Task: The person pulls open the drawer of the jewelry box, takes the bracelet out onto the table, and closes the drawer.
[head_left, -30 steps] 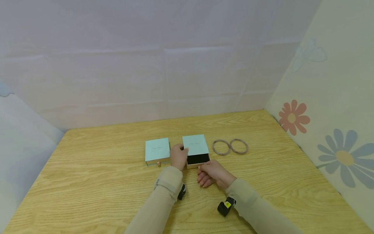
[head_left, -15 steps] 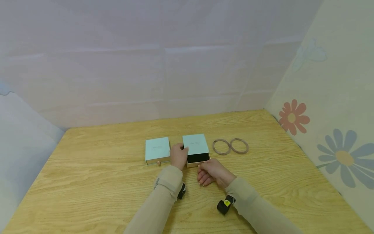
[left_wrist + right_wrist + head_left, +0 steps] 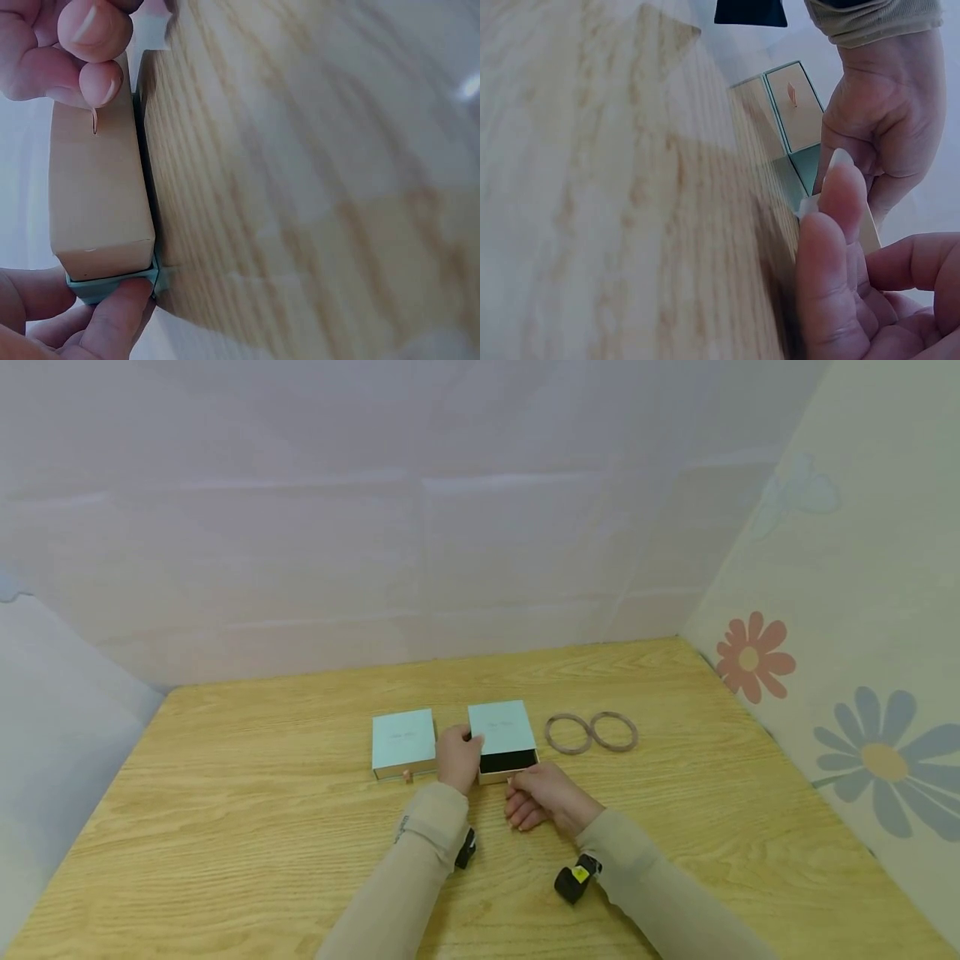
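Note:
My left hand point(image 3: 458, 760) grips the left side of a pale-blue sleeve point(image 3: 501, 725) of a drawer-style gift box. In the left wrist view, my left fingers point(image 3: 120, 315) lie on the sleeve's teal edge. A beige drawer point(image 3: 101, 187) with a black interior stands partly out of the sleeve toward me. At its front, my right hand point(image 3: 547, 797) pinches a small ribbon pull point(image 3: 94, 121), part of which shows below the fingertips. Just right of the box lie two mauve bangles point(image 3: 567, 750) point(image 3: 615, 747), side by side on the table.
A second pale-blue drawer box point(image 3: 403, 739), closed, with a small ribbon pull point(image 3: 407, 776), sits left of my left hand. All rest on a wood-grain table point(image 3: 247, 827). Pale cloth walls point(image 3: 420, 568) rise behind and at both sides.
The right hand and the drawer have edged slightly away from me, toward the sleeve. My left hand keeps its hold, and the bangles and second box stay put.

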A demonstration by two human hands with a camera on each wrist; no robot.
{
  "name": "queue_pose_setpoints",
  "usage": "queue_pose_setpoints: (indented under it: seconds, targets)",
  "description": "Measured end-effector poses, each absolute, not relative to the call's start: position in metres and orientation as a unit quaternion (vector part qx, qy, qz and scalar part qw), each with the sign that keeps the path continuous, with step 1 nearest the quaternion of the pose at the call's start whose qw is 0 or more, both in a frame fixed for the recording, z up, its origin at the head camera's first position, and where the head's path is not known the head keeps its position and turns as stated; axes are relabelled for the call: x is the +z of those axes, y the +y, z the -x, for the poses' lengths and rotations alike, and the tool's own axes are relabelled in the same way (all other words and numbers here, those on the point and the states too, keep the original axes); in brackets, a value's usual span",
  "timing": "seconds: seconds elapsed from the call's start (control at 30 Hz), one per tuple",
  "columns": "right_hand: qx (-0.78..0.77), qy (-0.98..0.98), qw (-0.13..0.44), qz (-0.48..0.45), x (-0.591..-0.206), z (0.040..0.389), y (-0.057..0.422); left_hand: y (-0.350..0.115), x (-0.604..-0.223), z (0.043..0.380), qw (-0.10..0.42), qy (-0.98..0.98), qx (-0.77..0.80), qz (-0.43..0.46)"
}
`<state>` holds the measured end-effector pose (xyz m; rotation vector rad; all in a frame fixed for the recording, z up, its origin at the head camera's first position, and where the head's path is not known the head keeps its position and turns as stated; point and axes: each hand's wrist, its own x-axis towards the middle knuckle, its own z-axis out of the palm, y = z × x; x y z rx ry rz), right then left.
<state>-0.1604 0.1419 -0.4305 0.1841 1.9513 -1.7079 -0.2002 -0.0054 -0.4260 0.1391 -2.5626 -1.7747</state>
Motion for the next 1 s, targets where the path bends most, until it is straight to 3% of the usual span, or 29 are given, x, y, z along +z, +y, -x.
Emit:
queue_pose_setpoints:
  seconds: [1.0]
  targets:
    - [-0.631, 0.723, 0.271, -0.078, -0.4327, 0.1674, 0.1425, -0.0053, -0.4257, 0.2021, -0.002, -0.830, -0.556, -0.050]
